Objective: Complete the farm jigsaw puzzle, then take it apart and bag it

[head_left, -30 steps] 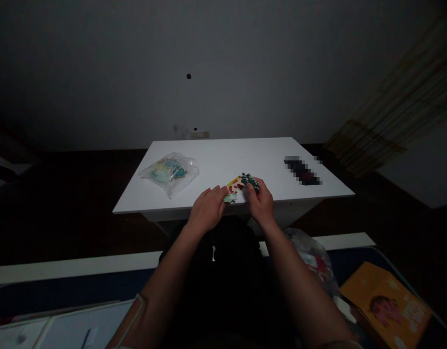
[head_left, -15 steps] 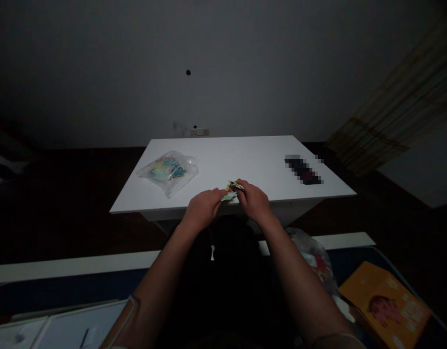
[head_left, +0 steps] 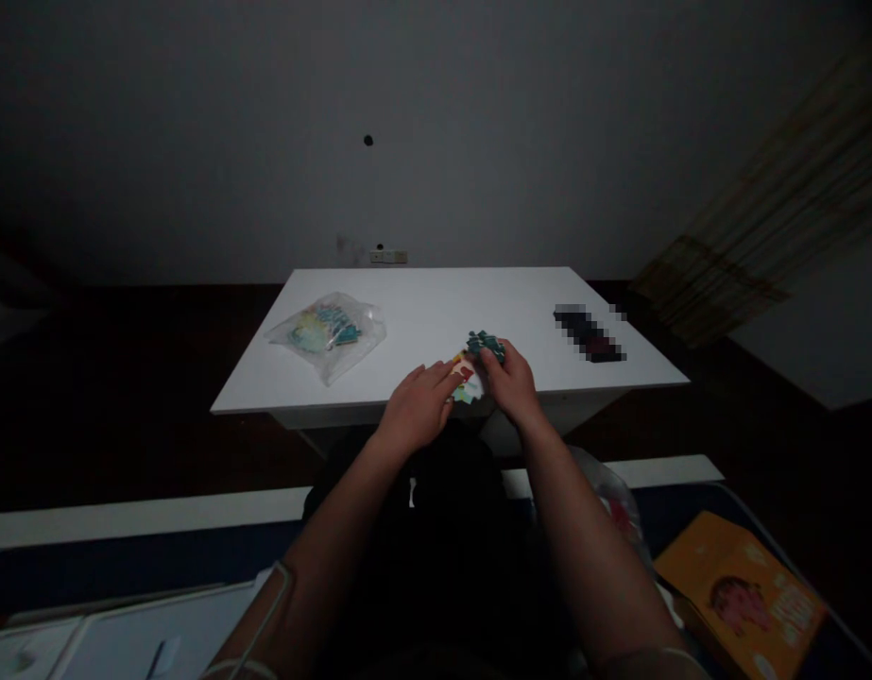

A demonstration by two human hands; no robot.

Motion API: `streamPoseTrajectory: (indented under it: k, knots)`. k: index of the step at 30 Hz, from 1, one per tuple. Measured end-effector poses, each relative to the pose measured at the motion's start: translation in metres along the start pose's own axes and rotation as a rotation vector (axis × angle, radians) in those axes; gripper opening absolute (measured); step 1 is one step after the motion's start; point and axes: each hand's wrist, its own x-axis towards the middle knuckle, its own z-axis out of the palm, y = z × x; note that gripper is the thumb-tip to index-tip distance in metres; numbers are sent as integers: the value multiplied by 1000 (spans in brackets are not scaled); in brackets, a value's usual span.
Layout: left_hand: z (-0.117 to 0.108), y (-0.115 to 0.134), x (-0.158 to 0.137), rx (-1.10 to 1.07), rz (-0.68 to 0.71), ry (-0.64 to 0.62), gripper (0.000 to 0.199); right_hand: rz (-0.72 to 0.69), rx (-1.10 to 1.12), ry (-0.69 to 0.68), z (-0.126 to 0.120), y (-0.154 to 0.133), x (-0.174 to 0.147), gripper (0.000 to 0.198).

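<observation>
A cluster of colourful joined puzzle pieces [head_left: 472, 364] sits at the near edge of a white table [head_left: 436, 312]. My right hand [head_left: 510, 385] grips its right side, fingers curled over the dark teal part. My left hand [head_left: 416, 406] lies flat beside it, fingertips touching the red and yellow pieces on its left. A clear plastic bag with more coloured pieces [head_left: 327, 331] lies on the table's left part, apart from both hands.
A dark blurred-out object [head_left: 589, 332] lies on the table's right side. An orange box [head_left: 740, 590] is at the lower right, next to a crumpled plastic bag [head_left: 609, 501]. White sheets [head_left: 116, 642] lie at the lower left. The room is dim, the floor dark.
The puzzle cluster, lifted and tilted edge-on half a second ago, now lies flatter on the table. Both hands shifted slightly right with it.
</observation>
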Motion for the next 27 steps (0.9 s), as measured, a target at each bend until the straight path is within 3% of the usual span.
streamPoseTrajectory:
  k: [4, 12, 19, 27]
  knots:
    - [-3, 4, -3, 52, 5, -31, 51, -33, 26, 57, -5, 0, -7, 31]
    - [-9, -1, -3, 25, 37, -52, 42, -54, -282, -92, -4, -4, -19, 33]
    - [-1, 3, -9, 81, -15, -21, 31, -44, -318, -101, -6, -11, -21, 34]
    - [-14, -3, -8, -163, -66, -17, 44, -30, -299, -106, -9, -10, -20, 34]
